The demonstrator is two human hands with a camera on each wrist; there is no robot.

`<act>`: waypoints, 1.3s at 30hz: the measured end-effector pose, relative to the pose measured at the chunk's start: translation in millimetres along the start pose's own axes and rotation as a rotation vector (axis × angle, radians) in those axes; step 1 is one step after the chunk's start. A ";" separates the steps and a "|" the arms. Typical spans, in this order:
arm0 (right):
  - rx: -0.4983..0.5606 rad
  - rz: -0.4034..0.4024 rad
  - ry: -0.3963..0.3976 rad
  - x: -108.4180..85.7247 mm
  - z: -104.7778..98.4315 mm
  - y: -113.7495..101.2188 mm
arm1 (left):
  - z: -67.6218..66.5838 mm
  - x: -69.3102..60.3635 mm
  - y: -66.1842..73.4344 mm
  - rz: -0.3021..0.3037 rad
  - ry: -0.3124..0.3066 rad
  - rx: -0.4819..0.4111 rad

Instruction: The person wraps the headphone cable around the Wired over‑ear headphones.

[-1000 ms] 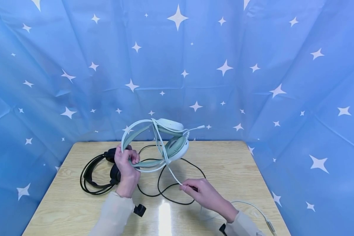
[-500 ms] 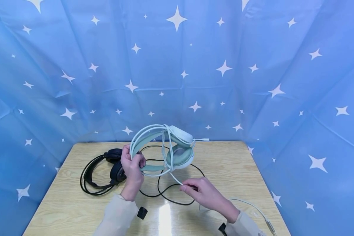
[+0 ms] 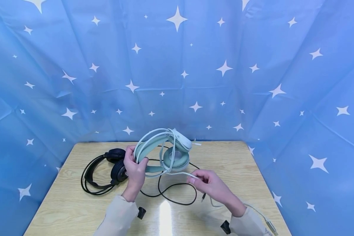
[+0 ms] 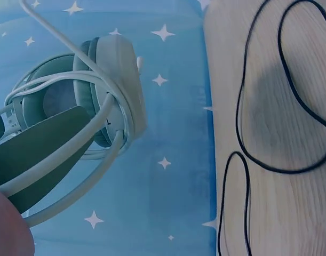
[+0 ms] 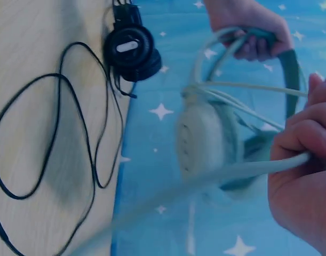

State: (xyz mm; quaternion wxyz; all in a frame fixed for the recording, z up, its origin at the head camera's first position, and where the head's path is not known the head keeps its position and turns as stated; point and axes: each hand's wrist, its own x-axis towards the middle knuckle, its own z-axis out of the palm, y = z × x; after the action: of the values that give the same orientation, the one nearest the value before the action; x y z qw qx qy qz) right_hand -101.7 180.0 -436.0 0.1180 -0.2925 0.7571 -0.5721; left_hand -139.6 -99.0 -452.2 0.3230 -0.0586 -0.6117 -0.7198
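Note:
A pale green and white headset (image 3: 179,158) is held up over the table, its cable wrapped around the headband and earcups. The left hand (image 3: 135,170) grips the headband at its left side; in the left wrist view only part of that hand (image 4: 9,226) shows at the lower left corner. To the right of the headset, the right hand (image 3: 213,186) pinches the white cable (image 3: 181,173). In the right wrist view the right hand (image 5: 307,160) has its fingers curled round the cable (image 5: 205,184), with the white earcup (image 5: 200,138) beyond.
On the wooden table (image 3: 68,209), a black headset (image 3: 118,172) lies at the left, and its thin black cable (image 3: 181,204) loops across the middle. A connector (image 3: 271,226) on the white cable's end rests near the right edge. Behind hangs a blue curtain (image 3: 177,65) with white stars.
The headset has tilted and moved down and slightly right with the left hand. The right hand has shifted a little right and up, and a black plug now shows beneath it.

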 end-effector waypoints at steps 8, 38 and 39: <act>-0.018 0.005 0.040 1.3 -18.5 -5.3 | -2.5 -1.5 -2.8 0.036 -0.036 0.063; -0.794 -0.193 0.246 28.5 -37.0 -20.1 | -11.2 -1.7 -3.4 0.053 -0.475 0.204; -0.799 -0.192 0.245 28.5 -37.5 -19.6 | -11.6 -1.4 -3.6 0.052 -0.485 0.198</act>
State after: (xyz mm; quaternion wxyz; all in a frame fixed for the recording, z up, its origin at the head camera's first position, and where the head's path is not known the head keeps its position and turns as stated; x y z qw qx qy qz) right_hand -137.7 190.0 -401.4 -0.1491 -0.3142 0.8970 -0.2727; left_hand -136.8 -108.9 -458.7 0.1894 -0.2131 -0.7370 -0.6128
